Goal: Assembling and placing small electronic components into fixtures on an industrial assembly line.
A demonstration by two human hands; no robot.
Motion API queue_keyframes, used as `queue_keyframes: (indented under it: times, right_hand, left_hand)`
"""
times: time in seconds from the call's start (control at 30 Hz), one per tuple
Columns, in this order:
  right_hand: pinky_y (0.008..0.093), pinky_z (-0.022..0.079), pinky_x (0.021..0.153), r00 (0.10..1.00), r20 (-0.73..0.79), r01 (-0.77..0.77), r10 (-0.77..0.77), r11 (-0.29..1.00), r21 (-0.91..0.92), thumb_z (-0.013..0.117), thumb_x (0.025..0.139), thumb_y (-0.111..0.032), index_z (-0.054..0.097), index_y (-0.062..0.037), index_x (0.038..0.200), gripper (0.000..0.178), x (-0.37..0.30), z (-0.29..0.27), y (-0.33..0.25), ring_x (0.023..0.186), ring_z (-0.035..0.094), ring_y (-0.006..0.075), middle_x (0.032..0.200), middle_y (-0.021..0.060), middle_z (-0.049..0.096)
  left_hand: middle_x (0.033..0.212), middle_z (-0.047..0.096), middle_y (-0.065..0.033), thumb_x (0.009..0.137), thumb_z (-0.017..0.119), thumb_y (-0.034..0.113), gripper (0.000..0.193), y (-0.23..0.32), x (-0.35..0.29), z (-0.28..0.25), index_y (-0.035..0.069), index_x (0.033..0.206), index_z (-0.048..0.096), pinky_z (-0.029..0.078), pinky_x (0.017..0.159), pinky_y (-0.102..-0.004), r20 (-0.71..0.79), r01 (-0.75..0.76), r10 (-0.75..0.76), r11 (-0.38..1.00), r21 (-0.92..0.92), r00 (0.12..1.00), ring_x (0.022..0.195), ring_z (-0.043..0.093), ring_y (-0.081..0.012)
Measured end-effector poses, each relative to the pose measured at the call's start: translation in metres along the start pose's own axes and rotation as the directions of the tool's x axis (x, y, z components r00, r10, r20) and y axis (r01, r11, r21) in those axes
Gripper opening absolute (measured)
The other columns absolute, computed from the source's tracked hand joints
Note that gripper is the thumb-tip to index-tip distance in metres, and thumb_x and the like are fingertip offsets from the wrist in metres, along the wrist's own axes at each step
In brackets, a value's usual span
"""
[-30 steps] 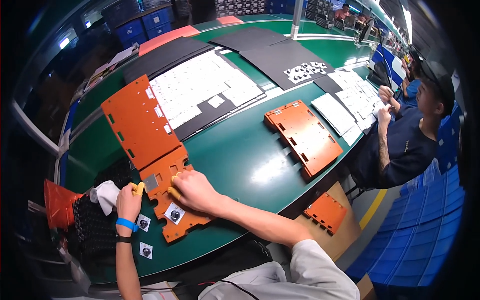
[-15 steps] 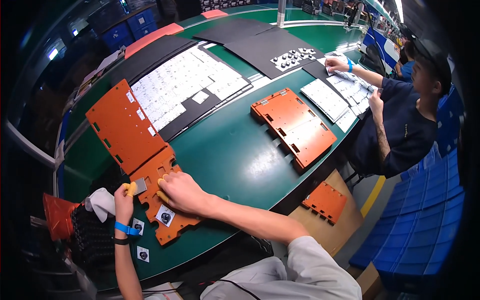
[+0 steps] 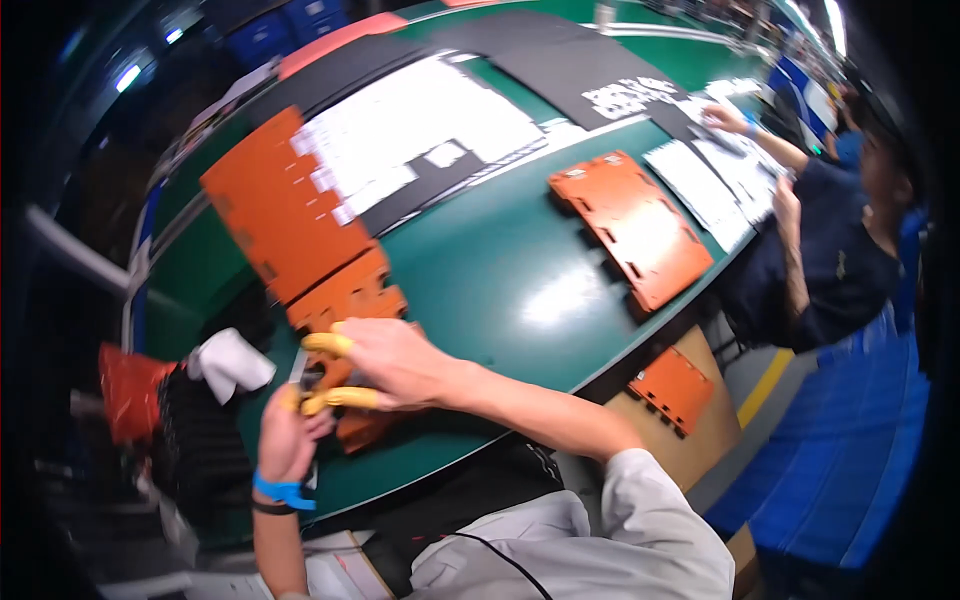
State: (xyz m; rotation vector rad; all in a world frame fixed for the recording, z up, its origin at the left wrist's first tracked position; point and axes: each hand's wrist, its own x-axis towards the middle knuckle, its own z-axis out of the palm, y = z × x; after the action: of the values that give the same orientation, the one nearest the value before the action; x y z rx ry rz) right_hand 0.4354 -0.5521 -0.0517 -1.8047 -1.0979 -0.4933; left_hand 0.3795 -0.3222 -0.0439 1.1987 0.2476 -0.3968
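My left hand (image 3: 288, 438) is closed with its fingertips on a small white square board (image 3: 298, 366), seen nearly edge-on. A dark round part (image 3: 314, 376) shows on the board's right side. My right hand (image 3: 390, 362), with yellow finger cots on thumb and finger, closes around the same board from the right; motion blur softens the contact. Beneath both hands lies an orange fixture (image 3: 345, 298) with cut-outs, its hinged lid (image 3: 285, 205) laid open toward the back left. My hands hide much of its near part.
Sheets of white boards (image 3: 415, 125) lie on black foam beyond the lid. A closed orange fixture (image 3: 635, 228) sits on the green table (image 3: 480, 270). At right, a co-worker (image 3: 820, 230) handles white boards. A white cloth (image 3: 232, 362) and red bag (image 3: 130, 390) are at left.
My right hand has moved left off the fixture to meet my left hand at the small board. The view has shifted, moving the scene right and slightly up.
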Motion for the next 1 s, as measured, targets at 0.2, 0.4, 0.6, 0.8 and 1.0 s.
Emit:
queue_keyframes:
  times: [0.2,0.4,0.6,0.8,1.0]
  right_hand:
    - [0.0367,0.044,0.053,0.986,-0.100,0.120,-0.130,0.988,-0.100,0.084,0.071,-0.017,0.063,-0.0013,0.112,0.048,0.001,0.017,-0.009,0.065,0.056,0.0269,0.079,0.0086,0.055]
    - [0.0367,0.041,0.050,0.973,-0.057,0.202,-0.226,0.941,-0.271,0.082,0.063,-0.021,0.064,0.0011,0.093,0.041,0.007,0.033,-0.021,0.064,0.050,0.0257,0.076,0.0095,0.047]
    - [0.0352,0.041,0.051,0.959,-0.013,0.272,-0.282,0.933,-0.236,0.074,0.065,-0.005,0.065,0.0031,0.110,0.047,0.007,0.033,-0.022,0.061,0.053,0.0243,0.079,0.0088,0.059]
    - [0.0353,0.047,0.056,0.996,0.053,-0.054,0.071,0.964,-0.261,0.077,0.072,0.000,0.061,0.0001,0.113,0.044,0.011,-0.002,-0.012,0.065,0.058,0.0250,0.081,0.0101,0.060]
    - [0.0399,0.050,0.060,0.912,0.374,-0.022,0.169,0.930,-0.366,0.079,0.073,-0.010,0.060,-0.0004,0.091,0.027,-0.001,0.007,0.000,0.074,0.060,0.0309,0.078,0.0112,0.057]
  left_hand:
    - [0.086,0.052,-0.0002,0.107,0.034,0.013,0.024,-0.029,-0.022,0.018,0.006,0.111,0.056,0.031,0.052,-0.0225,0.138,0.109,-0.072,0.953,-0.284,0.988,0.060,0.037,-0.0069]
    - [0.082,0.048,-0.0002,0.107,0.030,0.014,0.025,-0.021,-0.033,0.035,0.008,0.101,0.053,0.032,0.054,-0.0230,0.050,0.107,-0.096,0.938,-0.330,0.994,0.063,0.037,-0.0081]
    - [0.084,0.059,-0.0027,0.102,0.050,0.017,0.017,-0.020,-0.039,0.015,0.003,0.109,0.056,0.041,0.058,-0.0243,0.172,-0.083,0.071,0.995,0.058,0.982,0.066,0.050,-0.0088]
    - [0.099,0.061,-0.0105,0.079,0.081,0.022,0.031,-0.003,-0.099,-0.028,0.004,0.096,0.062,0.051,0.077,-0.0418,0.096,-0.212,0.613,0.119,0.970,0.784,0.093,0.061,-0.0328]
    - [0.104,0.058,-0.0140,0.077,0.083,0.022,0.038,-0.037,-0.121,-0.073,0.001,0.101,0.062,0.051,0.078,-0.0432,-0.058,-0.002,0.567,0.104,0.995,0.822,0.097,0.060,-0.0338]
